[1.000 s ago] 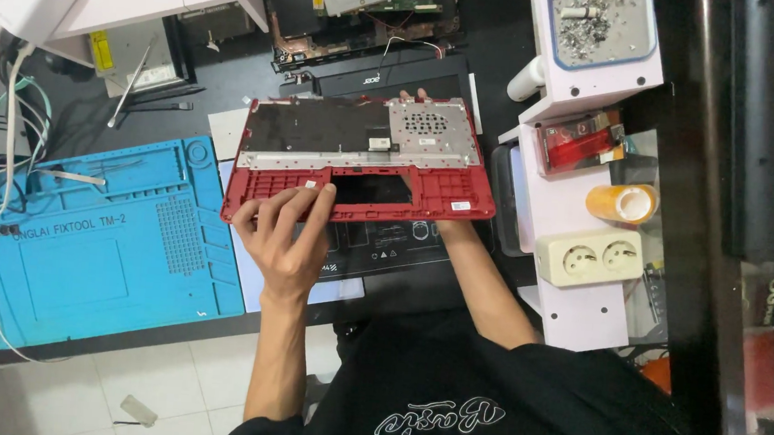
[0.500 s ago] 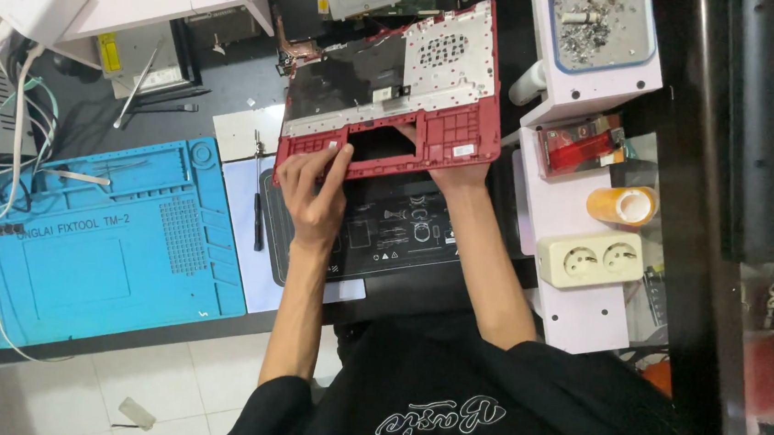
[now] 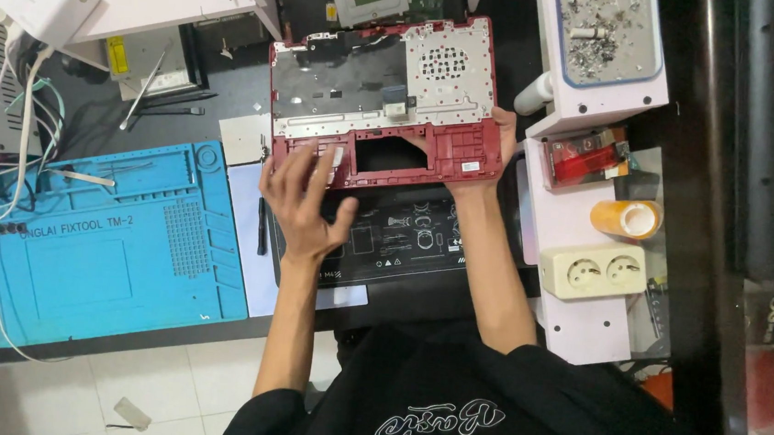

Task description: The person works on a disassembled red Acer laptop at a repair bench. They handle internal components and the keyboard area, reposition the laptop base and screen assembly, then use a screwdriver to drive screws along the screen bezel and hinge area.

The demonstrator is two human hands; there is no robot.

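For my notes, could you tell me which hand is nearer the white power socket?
Right: the right hand grips the red laptop shell close to the socket; the left hand is farther away.

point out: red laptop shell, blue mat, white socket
red shell (image 3: 466, 150), head view, its lower right plastic.
blue mat (image 3: 98, 268), head view, its flat middle.
white socket (image 3: 593, 271), head view, between its two outlets.

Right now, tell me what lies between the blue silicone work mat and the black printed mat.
Head view: a white paper sheet with a slim black tool on it.
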